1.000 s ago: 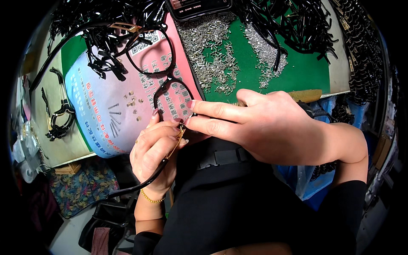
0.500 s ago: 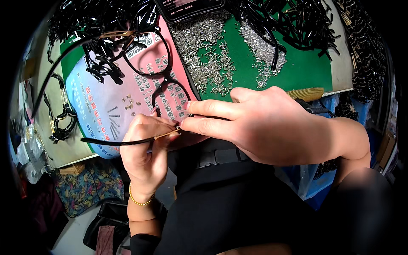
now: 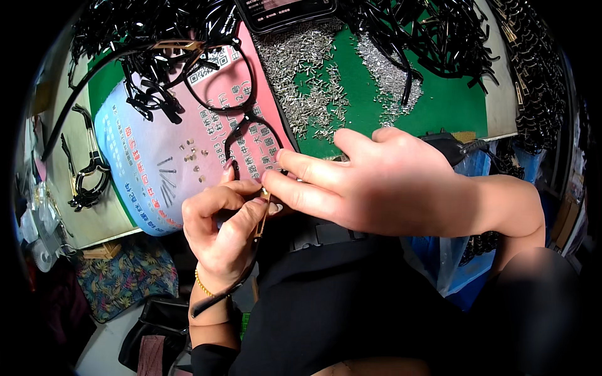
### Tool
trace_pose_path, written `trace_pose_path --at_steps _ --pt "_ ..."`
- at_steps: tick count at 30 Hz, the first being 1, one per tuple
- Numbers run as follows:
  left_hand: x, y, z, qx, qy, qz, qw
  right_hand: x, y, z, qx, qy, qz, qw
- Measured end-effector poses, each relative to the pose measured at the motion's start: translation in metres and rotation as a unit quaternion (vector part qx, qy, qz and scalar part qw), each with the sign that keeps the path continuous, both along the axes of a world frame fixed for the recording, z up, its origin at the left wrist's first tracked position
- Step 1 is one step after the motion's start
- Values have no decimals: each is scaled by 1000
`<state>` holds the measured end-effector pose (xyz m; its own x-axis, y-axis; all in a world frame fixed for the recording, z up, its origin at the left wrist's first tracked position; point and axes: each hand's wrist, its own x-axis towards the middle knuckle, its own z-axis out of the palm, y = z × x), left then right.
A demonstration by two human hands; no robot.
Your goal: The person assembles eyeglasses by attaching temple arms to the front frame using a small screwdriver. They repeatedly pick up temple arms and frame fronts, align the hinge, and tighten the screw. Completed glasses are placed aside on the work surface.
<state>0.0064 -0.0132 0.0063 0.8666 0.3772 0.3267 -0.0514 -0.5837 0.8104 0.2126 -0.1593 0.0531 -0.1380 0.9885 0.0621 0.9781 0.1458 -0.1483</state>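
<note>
A black eyeglass frame point(image 3: 253, 78) lies with its rims along the table's near side, held at its near end between my hands. My left hand point(image 3: 216, 229) pinches it by the corner where a gold-and-black temple arm point(image 3: 259, 230) joins. That arm points down toward me, its black tip across my left wrist beside a beaded bracelet point(image 3: 204, 285). My right hand point(image 3: 395, 185) reaches in from the right, its index and middle fingertips pressing on the same corner. Its thumb is hidden. The other temple arm point(image 3: 78, 94) stretches away to the left from the far rim.
Under the frame lies a printed pink-and-blue sheet point(image 3: 128, 166) with thin screws point(image 3: 166, 178) and small brass bits point(image 3: 192, 154). Silver pins point(image 3: 307, 94) lie heaped on the green mat point(image 3: 351, 122). A phone point(image 3: 288, 15) and black temple arms point(image 3: 445, 50) are behind. Other glasses point(image 3: 91, 191) sit left.
The near temple arm has swung from pointing left to pointing down toward me over my left wrist. My left hand has turned with it; my right fingers stay at the corner.
</note>
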Motion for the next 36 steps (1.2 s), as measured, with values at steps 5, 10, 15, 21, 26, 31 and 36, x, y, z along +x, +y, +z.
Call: trace_pose_path --at_steps 5,10,15,21,26,31,36 --pt "5 -1 -4 44 -15 16 999 -1 2 -7 54 -10 -8 998" --pt "5 -2 14 79 -15 71 994 5 3 14 32 120 -55 991" --pt "-17 12 85 -78 -40 300 950 12 -12 26 -65 409 -167 895" --pt "-26 95 58 295 268 391 830 14 -36 12 -105 530 -270 797" --pt "-31 158 22 435 205 357 801 21 -50 2 -79 655 -302 688" --pt "27 118 50 394 10 278 876 32 -43 -8 1 592 -221 775" --pt "138 39 81 299 -55 29 952 68 -80 8 49 237 -362 900"
